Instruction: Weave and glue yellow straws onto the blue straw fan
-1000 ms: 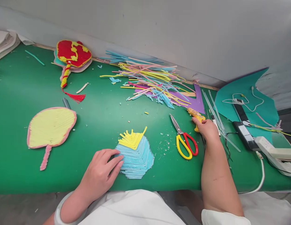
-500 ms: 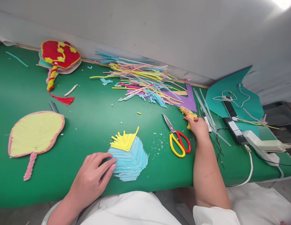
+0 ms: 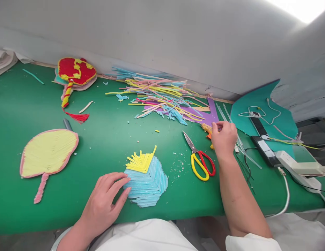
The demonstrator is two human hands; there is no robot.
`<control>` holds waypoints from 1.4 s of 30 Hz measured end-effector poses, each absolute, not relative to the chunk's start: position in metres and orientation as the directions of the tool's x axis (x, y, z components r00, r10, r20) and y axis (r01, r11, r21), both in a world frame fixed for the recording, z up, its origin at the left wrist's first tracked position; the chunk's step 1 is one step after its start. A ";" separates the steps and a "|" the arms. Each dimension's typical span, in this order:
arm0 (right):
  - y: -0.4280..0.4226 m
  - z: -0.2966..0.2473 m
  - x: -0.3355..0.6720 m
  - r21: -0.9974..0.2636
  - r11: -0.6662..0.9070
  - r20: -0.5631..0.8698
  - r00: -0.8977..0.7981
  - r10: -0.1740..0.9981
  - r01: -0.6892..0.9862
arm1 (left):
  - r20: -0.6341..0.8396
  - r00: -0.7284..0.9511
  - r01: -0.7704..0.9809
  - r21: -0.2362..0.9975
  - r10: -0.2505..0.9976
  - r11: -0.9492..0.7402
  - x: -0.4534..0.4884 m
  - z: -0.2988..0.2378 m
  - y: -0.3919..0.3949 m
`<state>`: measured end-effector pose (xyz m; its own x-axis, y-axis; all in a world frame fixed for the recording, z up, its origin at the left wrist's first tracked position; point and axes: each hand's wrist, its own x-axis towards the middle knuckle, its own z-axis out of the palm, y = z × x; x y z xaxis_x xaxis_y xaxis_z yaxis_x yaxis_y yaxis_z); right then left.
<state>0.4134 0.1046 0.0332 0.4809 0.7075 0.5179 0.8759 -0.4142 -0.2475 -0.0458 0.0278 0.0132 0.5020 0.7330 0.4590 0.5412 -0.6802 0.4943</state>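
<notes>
The left hand (image 3: 104, 198), grip open, touched one blue panel (image 3: 149, 184). One glue gun (image 3: 206, 128) lay by the right hand (image 3: 225, 139), whose grip I couldn't tell.

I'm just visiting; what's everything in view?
Wall: one, grey, behind
Table: one, green, throughout
Striped panel: one, blue-yellow, front centre
Lone fan: one, yellow and pink, left
Stacked fans: at least two, topmost red, back left
Strips: many, multicoloured, back centre
Flat sheet: one, purple, under strips
Scissors: one, red-yellow handles, centre right
Glue gun: one, yellow, right
Rods: several, clear, right
Curved sheet: one, teal, right
Power strip: one, white, far right
Cables: several, white and black, right
Left hand: one, on panel's edge
Right hand: one, by glue gun
</notes>
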 end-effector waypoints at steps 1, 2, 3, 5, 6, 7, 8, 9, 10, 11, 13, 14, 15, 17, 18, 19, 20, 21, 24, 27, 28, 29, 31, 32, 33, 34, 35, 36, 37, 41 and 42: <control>0.118 0.037 0.407 -0.232 -0.340 0.510 0.412 0.755 0.911 | 0.469 0.490 0.545 0.493 0.735 -0.678 -0.046 0.013 0.028; 0.133 0.040 0.400 -0.212 -0.281 0.487 0.351 0.800 0.936 | 0.475 0.483 0.551 0.488 0.735 -0.677 -0.045 0.014 0.029; 0.150 0.043 0.392 -0.190 -0.232 0.449 0.295 0.844 0.954 | 0.478 0.481 0.558 0.480 0.735 -0.677 -0.045 0.014 0.029; 0.185 0.044 0.379 -0.120 -0.195 0.339 0.224 0.914 0.974 | 0.486 0.481 0.573 0.456 0.730 -0.681 -0.043 0.014 0.030; 0.202 0.043 0.373 -0.107 -0.182 0.313 0.207 0.927 0.977 | 0.489 0.483 0.580 0.444 0.727 -0.684 -0.043 0.014 0.030; 0.217 0.041 0.368 -0.099 -0.173 0.297 0.195 0.935 0.980 | 0.491 0.486 0.584 0.433 0.723 -0.686 -0.043 0.013 0.030; 0.229 0.038 0.363 -0.088 -0.168 0.281 0.186 0.941 0.982 | 0.492 0.488 0.587 0.426 0.720 -0.689 -0.043 0.013 0.030; 0.240 0.035 0.359 -0.079 -0.163 0.268 0.179 0.947 0.983 | 0.493 0.491 0.587 0.422 0.719 -0.691 -0.043 0.013 0.031; 0.247 0.032 0.355 -0.068 -0.159 0.255 0.171 0.952 0.985 | 0.492 0.491 0.587 0.422 0.719 -0.691 -0.043 0.012 0.031; 0.253 0.029 0.353 -0.056 -0.155 0.243 0.164 0.956 0.986 | 0.491 0.491 0.586 0.425 0.720 -0.690 -0.043 0.012 0.030; 0.258 0.024 0.349 -0.033 -0.146 0.229 0.150 0.962 0.989 | 0.491 0.485 0.582 0.436 0.723 -0.686 -0.043 0.012 0.030; 0.258 0.023 0.349 -0.023 -0.143 0.227 0.144 0.963 0.989 | 0.492 0.483 0.578 0.442 0.725 -0.686 -0.043 0.012 0.030; 0.257 0.023 0.348 -0.014 -0.142 0.230 0.141 0.963 0.990 | 0.491 0.483 0.574 0.448 0.725 -0.685 -0.043 0.012 0.030; 0.255 0.026 0.350 -0.003 -0.148 0.251 0.144 0.957 0.989 | 0.491 0.481 0.565 0.459 0.726 -0.685 -0.043 0.013 0.030; 0.253 0.029 0.351 -0.001 -0.154 0.267 0.149 0.952 0.988 | 0.493 0.478 0.559 0.468 0.727 -0.684 -0.043 0.013 0.030; 0.251 0.034 0.353 0.000 -0.165 0.282 0.158 0.946 0.986 | 0.494 0.471 0.552 0.480 0.731 -0.681 -0.044 0.013 0.030; 0.248 0.039 0.354 -0.005 -0.175 0.312 0.168 0.935 0.985 | 0.494 0.462 0.544 0.498 0.736 -0.675 -0.044 0.013 0.030; 0.244 0.045 0.355 -0.015 -0.179 0.358 0.172 0.918 0.984 | 0.494 0.450 0.533 0.519 0.744 -0.668 -0.044 0.013 0.030; 0.223 0.065 0.350 -0.076 -0.086 0.621 0.115 0.775 0.993 | 0.508 0.391 0.491 0.591 0.768 -0.640 -0.047 0.013 0.029; 0.179 0.083 0.323 -0.078 0.119 0.786 -0.013 0.618 0.990 | 0.544 0.279 0.459 0.648 0.791 -0.607 -0.050 0.015 0.025; 0.160 0.087 0.309 -0.072 0.192 0.807 -0.056 0.587 0.979 | 0.546 0.230 0.455 0.672 0.806 -0.585 -0.050 0.016 0.024; 0.139 0.089 0.293 -0.067 0.273 0.813 -0.106 0.572 0.960 | 0.533 0.185 0.448 0.702 0.826 -0.554 -0.050 0.018 0.022; 0.097 0.089 0.259 -0.110 0.407 0.778 -0.177 0.603 0.907 | 0.461 0.121 0.409 0.784 0.879 -0.468 -0.046 0.023 0.019; 0.077 0.087 0.243 -0.158 0.456 0.736 -0.203 0.645 0.876 | 0.404 0.113 0.372 0.830 0.908 -0.416 -0.044 0.025 0.018; 0.059 0.083 0.228 -0.217 0.492 0.695 -0.220 0.685 0.843 | 0.342 0.116 0.325 0.874 0.933 -0.361 -0.040 0.028 0.017; 0.044 0.079 0.214 -0.280 0.514 0.665 -0.222 0.713 0.811 | 0.280 0.125 0.269 0.914 0.952 -0.304 -0.036 0.030 0.016; 0.031 0.074 0.203 -0.339 0.531 0.638 -0.225 0.736 0.777 | 0.222 0.132 0.212 0.946 0.966 -0.246 -0.031 0.033 0.016; 0.020 0.068 0.193 -0.392 0.526 0.615 -0.210 0.760 0.755 | 0.168 0.129 0.155 0.970 0.977 -0.188 -0.027 0.035 0.016; 0.013 0.063 0.186 -0.437 0.511 0.594 -0.189 0.782 0.740 | 0.115 0.122 0.096 0.987 0.986 -0.127 -0.024 0.036 0.016; -0.004 0.048 0.169 -0.542 0.459 0.533 -0.134 0.835 0.704 | -0.085 0.065 -0.097 0.991 0.994 0.091 -0.016 0.038 0.016; -0.006 0.046 0.167 -0.557 0.455 0.519 -0.137 0.844 0.695 | -0.124 0.046 -0.124 0.984 0.991 0.128 -0.016 0.038 0.016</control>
